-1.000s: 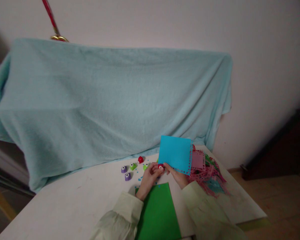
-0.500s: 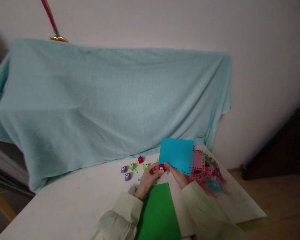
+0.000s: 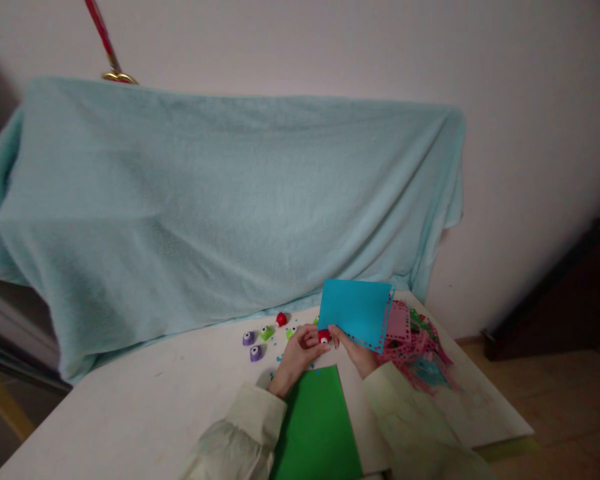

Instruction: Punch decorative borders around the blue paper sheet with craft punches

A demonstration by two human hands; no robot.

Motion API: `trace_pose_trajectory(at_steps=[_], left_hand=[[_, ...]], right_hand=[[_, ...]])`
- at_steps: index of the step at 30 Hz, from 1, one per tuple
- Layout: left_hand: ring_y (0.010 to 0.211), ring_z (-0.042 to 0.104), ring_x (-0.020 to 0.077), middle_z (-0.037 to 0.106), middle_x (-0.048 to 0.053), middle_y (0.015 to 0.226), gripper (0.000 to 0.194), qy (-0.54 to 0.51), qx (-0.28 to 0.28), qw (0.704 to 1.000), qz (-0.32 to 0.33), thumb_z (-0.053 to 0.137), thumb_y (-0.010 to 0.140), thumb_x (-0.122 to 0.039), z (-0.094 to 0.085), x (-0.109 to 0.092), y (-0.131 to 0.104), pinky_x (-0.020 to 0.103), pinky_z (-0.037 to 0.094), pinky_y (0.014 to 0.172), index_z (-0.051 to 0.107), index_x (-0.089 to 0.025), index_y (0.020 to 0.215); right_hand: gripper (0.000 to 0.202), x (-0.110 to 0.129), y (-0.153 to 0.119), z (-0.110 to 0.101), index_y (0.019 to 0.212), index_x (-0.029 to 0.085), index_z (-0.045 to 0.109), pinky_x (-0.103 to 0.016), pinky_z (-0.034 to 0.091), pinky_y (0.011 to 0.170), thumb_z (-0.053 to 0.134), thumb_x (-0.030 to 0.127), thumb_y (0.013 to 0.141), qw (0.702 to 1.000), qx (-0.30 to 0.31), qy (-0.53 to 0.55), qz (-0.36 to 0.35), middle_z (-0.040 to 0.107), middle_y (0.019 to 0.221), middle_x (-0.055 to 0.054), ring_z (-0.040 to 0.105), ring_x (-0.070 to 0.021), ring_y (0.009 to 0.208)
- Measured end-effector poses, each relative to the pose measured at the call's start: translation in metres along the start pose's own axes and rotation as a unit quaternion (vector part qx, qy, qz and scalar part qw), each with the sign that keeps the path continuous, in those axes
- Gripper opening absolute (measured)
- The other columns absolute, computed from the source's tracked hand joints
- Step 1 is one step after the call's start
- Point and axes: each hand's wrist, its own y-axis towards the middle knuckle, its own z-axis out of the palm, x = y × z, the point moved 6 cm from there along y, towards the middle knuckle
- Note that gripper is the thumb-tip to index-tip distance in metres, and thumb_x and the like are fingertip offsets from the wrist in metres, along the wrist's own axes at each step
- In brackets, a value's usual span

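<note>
A small red punch (image 3: 324, 336) with an eye on it sits between my two hands at the lower edge of a blue sheet (image 3: 355, 308). My left hand (image 3: 300, 352) has its fingers closed round the punch from the left. From the right, my right hand (image 3: 354, 349) pinches the blue sheet near its bottom corner, beside the punch. Holes run along the sheet's right and bottom edges. Below the hands lies a green sheet (image 3: 320, 427), partly under my left forearm.
Purple punches (image 3: 256, 353), green punches (image 3: 266, 333) and another red one (image 3: 281, 319) stand at the left on the white table (image 3: 145, 407). Pink perforated paper (image 3: 399, 321) and tangled strips (image 3: 420, 360) lie at the right. A light blue cloth (image 3: 230, 200) hangs behind.
The blue sheet has shifted slightly right and down at its top edge. The red punch has turned or tilted a little between my fingers. Both hands stay nearly in place.
</note>
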Motion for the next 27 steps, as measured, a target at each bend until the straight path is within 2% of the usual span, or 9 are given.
trace_pose_trajectory(at_steps=[4, 9, 14, 19, 22, 27], left_hand=[[0.083, 0.065, 0.0175, 0.068, 0.006, 0.090, 0.043, -0.021, -0.008, 1.000, 0.002, 0.082, 0.058, -0.027, 0.004, -0.003, -0.002, 0.029, 0.048, 0.078, 0.056, -0.016, 0.091], [0.083, 0.064, 0.0177, 0.068, 0.004, 0.088, 0.042, -0.025, -0.027, 0.999, -0.010, 0.082, 0.058, -0.033, 0.011, -0.008, -0.007, 0.030, 0.047, 0.080, 0.058, -0.016, 0.089], [0.082, 0.063, 0.0189, 0.068, 0.005, 0.084, 0.039, -0.021, -0.012, 1.000, -0.019, 0.079, 0.062, -0.038, 0.014, -0.011, -0.008, 0.032, 0.046, 0.080, 0.060, -0.014, 0.087], [0.083, 0.064, 0.0179, 0.068, 0.006, 0.090, 0.040, -0.019, -0.028, 0.999, -0.006, 0.079, 0.061, -0.034, 0.011, -0.014, -0.008, 0.029, 0.046, 0.079, 0.060, -0.015, 0.091], [0.085, 0.064, 0.0186, 0.068, 0.007, 0.094, 0.043, -0.011, -0.021, 1.000, -0.002, 0.079, 0.062, -0.031, 0.009, -0.013, -0.008, 0.030, 0.046, 0.080, 0.060, -0.016, 0.097], [0.080, 0.065, 0.0170, 0.069, 0.005, 0.087, 0.041, 0.012, -0.020, 1.000, 0.004, 0.081, 0.059, -0.027, 0.006, -0.009, -0.005, 0.028, 0.048, 0.077, 0.060, -0.016, 0.092]], right_hand=[[0.040, 0.000, -0.001, -0.001, 0.048, 0.024, 0.054, -0.034, 0.045, 0.067, 0.063, 0.055, 0.072, 1.000, -0.004, -0.018, 0.015, 0.060, 0.053, -0.001, 0.054, -0.0192, 0.055], [0.027, -0.001, -0.002, -0.009, 0.065, 0.023, 0.065, -0.037, 0.044, 0.077, 0.072, 0.049, 0.065, 0.997, -0.056, -0.048, 0.000, 0.067, 0.072, -0.004, 0.058, -0.0229, 0.069], [0.030, -0.006, -0.001, -0.006, 0.053, 0.024, 0.058, -0.036, 0.044, 0.074, 0.071, 0.046, 0.069, 0.999, -0.027, -0.046, 0.003, 0.063, 0.060, -0.001, 0.055, -0.0199, 0.060], [0.040, -0.011, -0.001, -0.002, 0.046, 0.024, 0.052, -0.034, 0.043, 0.072, 0.064, 0.048, 0.075, 1.000, -0.006, -0.026, 0.015, 0.060, 0.054, 0.000, 0.054, -0.0179, 0.056], [0.041, -0.008, -0.001, 0.000, 0.046, 0.023, 0.050, -0.033, 0.043, 0.072, 0.063, 0.048, 0.077, 1.000, 0.003, -0.014, 0.015, 0.059, 0.054, 0.001, 0.054, -0.0176, 0.056], [0.042, 0.003, -0.001, 0.000, 0.046, 0.023, 0.049, -0.032, 0.042, 0.071, 0.062, 0.047, 0.078, 1.000, 0.015, -0.003, 0.011, 0.056, 0.052, 0.001, 0.053, -0.0173, 0.055]])
